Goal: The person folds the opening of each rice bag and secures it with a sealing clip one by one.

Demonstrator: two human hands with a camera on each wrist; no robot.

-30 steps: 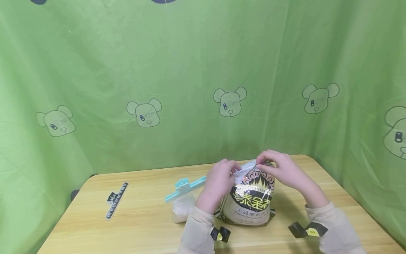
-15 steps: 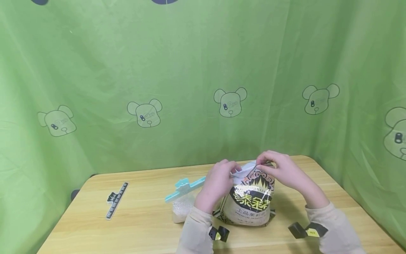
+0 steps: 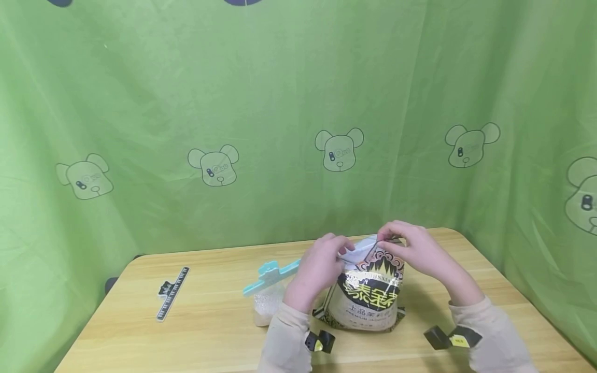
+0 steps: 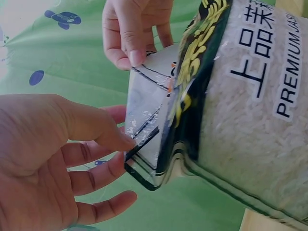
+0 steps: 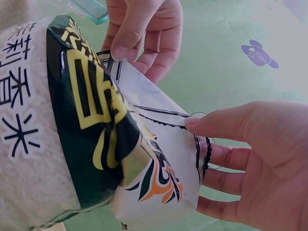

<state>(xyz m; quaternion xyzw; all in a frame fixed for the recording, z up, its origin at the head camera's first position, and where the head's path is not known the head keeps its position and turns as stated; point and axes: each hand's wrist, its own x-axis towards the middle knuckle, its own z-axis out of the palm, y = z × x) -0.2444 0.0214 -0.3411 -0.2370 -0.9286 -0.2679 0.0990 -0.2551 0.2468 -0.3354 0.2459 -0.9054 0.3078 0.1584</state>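
Note:
A printed bag of rice stands upright on the table, its grains showing through clear plastic in both wrist views. Its whitish top flap is bent over. My left hand pinches the flap's left corner, thumb on the near face and fingers behind; its other fingers are spread in the left wrist view. At the top edge, my right hand pinches the dark-lined rim between thumb and fingers, as the right wrist view shows. The bag's mouth is partly hidden by the hands.
Left of my left hand stands a small clear bag of rice with a teal sealing clip across its top. A black-and-white clip with piano-key markings lies farther left on the wooden table. Green curtain surrounds the table.
My left hand has shifted slightly left with the corner of the flap, and more of the whitish flap shows. My right hand stays at the rim. The other things have not moved.

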